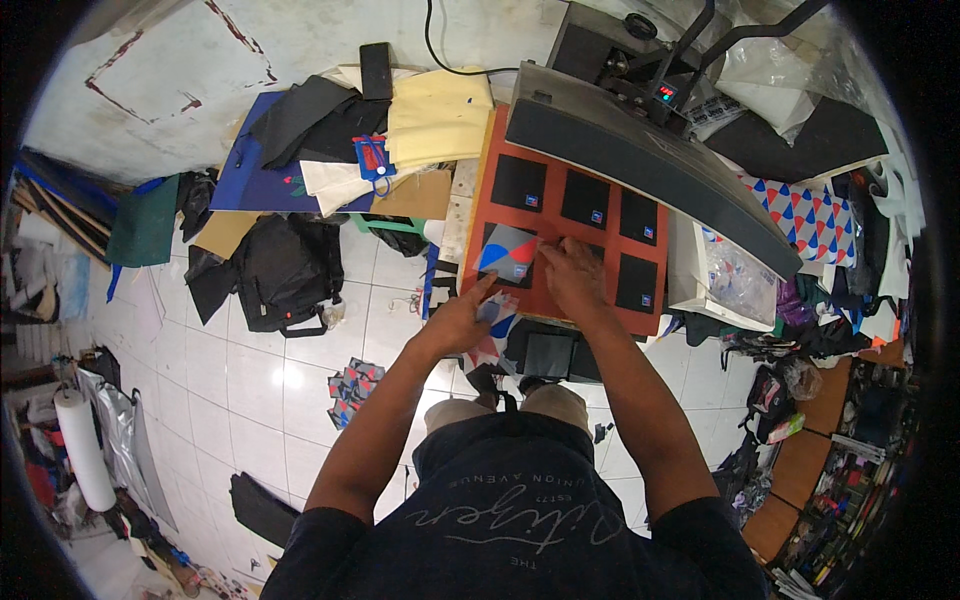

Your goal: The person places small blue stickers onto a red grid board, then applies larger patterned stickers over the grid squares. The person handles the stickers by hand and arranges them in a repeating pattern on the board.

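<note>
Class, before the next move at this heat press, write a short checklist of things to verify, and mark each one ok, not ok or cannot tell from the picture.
1. Upper plate raised clear of the hands: ok.
2. Black squares lying flat on the orange bed: ok.
3. Patterned red, blue and grey piece square in its spot: not ok, it sits tilted.
4. Left hand off the bed: ok, at its near edge.
5. Right hand off the bed: not ok, it rests on it.
6. Press hot: cannot tell.

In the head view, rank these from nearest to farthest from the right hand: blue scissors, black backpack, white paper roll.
From the right hand:
1. Blue scissors, up and to the left on the fabric pile.
2. Black backpack, left on the floor.
3. White paper roll, far lower left.
</note>
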{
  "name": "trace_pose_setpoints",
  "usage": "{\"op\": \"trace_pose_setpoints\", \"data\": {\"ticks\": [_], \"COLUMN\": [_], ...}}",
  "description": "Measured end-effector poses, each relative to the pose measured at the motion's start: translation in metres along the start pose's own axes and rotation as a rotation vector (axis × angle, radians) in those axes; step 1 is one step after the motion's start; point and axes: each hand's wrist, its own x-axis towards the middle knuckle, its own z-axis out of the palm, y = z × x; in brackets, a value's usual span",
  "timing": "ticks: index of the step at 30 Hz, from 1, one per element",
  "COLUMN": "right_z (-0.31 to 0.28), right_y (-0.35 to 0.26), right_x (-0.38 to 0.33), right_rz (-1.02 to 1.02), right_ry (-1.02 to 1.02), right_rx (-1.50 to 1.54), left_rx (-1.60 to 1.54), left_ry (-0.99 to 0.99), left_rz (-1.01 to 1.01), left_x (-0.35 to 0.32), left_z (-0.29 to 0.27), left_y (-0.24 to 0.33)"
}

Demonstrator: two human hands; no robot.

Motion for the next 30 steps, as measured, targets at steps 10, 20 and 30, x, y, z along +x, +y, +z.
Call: {"op": "trace_pose_setpoints", "data": {"ticks": [10,20,30], "right_z": [-0.003,-0.004,-0.008], "right_y": [0.002,0.003,0.002], "right_x": [0.003,0.002,0.003], "right_rz": [-0.003,-0.018,-0.002], "right_ry": [-0.044,-0.046,-0.075], "right_rx": [-0.005,0.022,0.051], "left_rx": [0.002,-0.010,-0.001], "left_ry": [0.006,0.037,0.105], "left_rz": [0.014,0.051,0.131], "left_x": [0.001,-0.001,0.005], "left_z": [0.003,0.003,0.014], "left_y": [-0.002,-0.002,-0.020]}}
